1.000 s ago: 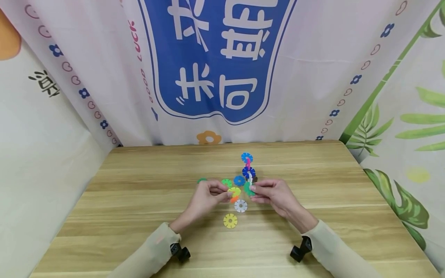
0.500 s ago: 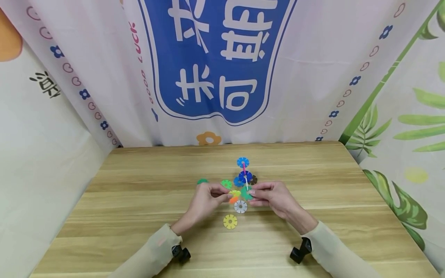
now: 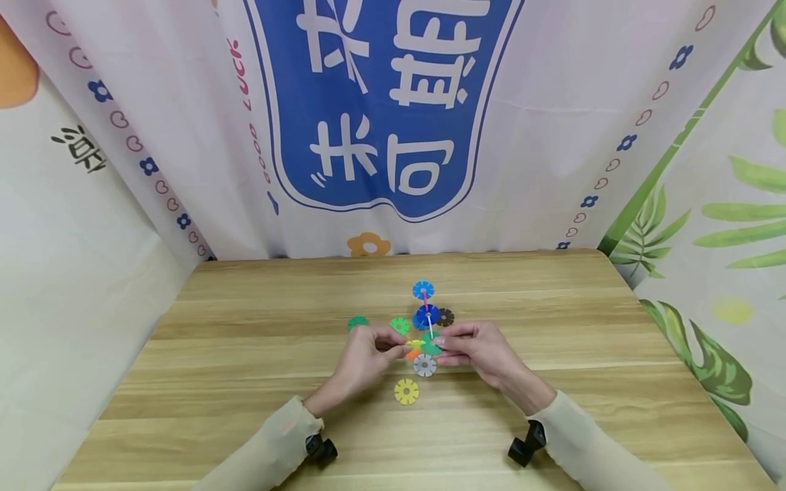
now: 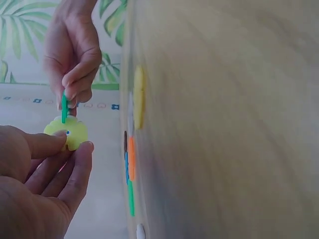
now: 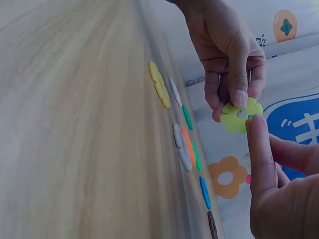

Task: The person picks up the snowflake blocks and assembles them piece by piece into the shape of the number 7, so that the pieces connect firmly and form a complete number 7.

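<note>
My left hand [image 3: 362, 358] pinches a yellow-green slotted plastic disc [image 4: 77, 133] between thumb and fingers. My right hand [image 3: 485, 348] pinches a green slotted disc [image 4: 64, 108], held edge-on to the yellow-green one; their rims meet in the left wrist view. From the green disc a joined chain runs away from me: a white disc [image 3: 430, 326], a dark blue disc [image 3: 428, 314], a pink disc [image 3: 425, 300] and a lighter blue disc [image 3: 423, 290] at the far end. How deep the two held discs interlock, I cannot tell.
Loose discs lie on the wooden table [image 3: 245, 354] below the hands: yellow [image 3: 406, 392], grey-white [image 3: 425, 366], orange [image 3: 413, 354], bright green [image 3: 400, 325], brown [image 3: 445, 317] and dark green [image 3: 358, 320]. A printed curtain [image 3: 540, 170] hangs behind the table.
My right hand has brought the green disc left against the yellow-green one, and the chain's far end has swung left and slightly down. My left hand has stayed nearly still.
</note>
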`<state>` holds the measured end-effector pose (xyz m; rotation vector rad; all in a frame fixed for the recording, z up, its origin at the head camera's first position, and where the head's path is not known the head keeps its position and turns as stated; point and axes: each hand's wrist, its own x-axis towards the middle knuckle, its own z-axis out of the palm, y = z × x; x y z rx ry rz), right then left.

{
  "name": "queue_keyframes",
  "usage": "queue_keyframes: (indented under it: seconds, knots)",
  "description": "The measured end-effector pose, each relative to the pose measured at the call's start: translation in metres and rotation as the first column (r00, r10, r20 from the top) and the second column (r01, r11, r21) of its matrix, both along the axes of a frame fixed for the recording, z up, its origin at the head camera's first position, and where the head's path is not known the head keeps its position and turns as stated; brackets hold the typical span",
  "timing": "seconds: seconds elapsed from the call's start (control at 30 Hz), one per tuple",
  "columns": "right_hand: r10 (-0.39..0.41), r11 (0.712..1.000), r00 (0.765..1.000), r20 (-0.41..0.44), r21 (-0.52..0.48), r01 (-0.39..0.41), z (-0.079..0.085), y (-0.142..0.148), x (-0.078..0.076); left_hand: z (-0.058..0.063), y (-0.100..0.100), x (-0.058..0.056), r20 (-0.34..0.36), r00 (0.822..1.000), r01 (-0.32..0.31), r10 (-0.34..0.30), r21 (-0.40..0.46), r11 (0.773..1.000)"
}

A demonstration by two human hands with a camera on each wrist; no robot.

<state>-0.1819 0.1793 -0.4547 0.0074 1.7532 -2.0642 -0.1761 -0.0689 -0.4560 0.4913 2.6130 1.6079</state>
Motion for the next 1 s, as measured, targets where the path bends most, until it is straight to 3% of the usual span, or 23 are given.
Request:
queue_keyframes:
  seconds: [0.2, 0.43, 0.7, 1.0]
  knots:
    - [0.027, 1.000, 1.000, -0.004, 0.012, -0.027, 0.001, -0.003, 0.005, -0.004, 0.001, 0.009, -0.034, 0.999, 0.015, -0.016, -0.007, 1.000]
    - [0.045, 0.999, 0.999, 0.000, -0.017, -0.045, 0.004, -0.005, 0.007, -0.005, 0.002, 0.016, -0.153, 0.988, 0.014, -0.013, 0.007, 1.000]
    - [0.049, 0.999, 0.998, -0.031, -0.020, -0.050, 0.010, -0.008, 0.005, 0.004, 0.006, 0.017, -0.296, 0.955, 0.032, -0.039, -0.028, 0.999]
    - [0.036, 0.999, 0.999, -0.039, -0.005, -0.036, 0.013, -0.004, 0.003, 0.007, 0.011, 0.013, -0.332, 0.942, 0.033, -0.048, -0.050, 0.998]
